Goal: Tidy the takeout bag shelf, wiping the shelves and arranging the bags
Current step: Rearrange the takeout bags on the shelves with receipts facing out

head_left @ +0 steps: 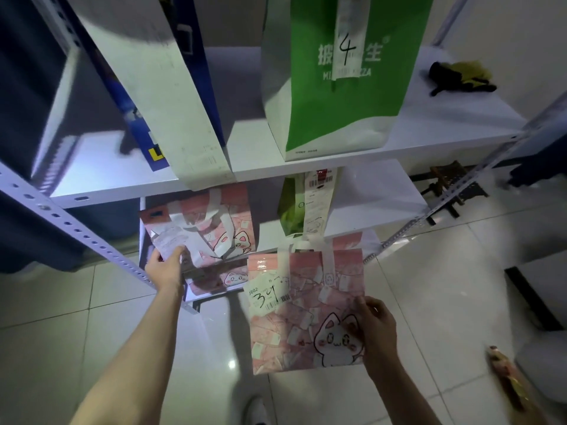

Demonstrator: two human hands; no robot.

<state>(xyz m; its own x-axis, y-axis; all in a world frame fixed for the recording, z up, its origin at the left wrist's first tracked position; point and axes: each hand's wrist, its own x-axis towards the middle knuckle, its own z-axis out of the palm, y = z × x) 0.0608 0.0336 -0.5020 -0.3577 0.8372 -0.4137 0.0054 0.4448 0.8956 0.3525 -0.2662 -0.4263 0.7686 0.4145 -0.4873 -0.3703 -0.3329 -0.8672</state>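
My right hand [376, 328] grips the right edge of a pink cat-print bag [294, 326] with a receipt marked 34, held upright in front of the lower shelves. My left hand [167, 266] pinches the white receipt on a second pink cat bag [233, 216] standing on the lower shelf [377, 207]. Below it a third pink cat bag [214, 279] shows on the lowest shelf. A green and white bag [340, 99] marked 4 stands on the upper white shelf [445, 130], beside a white bag [171, 96] and a blue bag [144, 136].
A dark and yellow cloth or glove [461, 78] lies at the far right of the upper shelf. A green bag with a long receipt [306, 204] stands on the lower shelf. Perforated metal uprights [82, 231] frame the rack. A small dark stool [451, 182] stands on the tiled floor.
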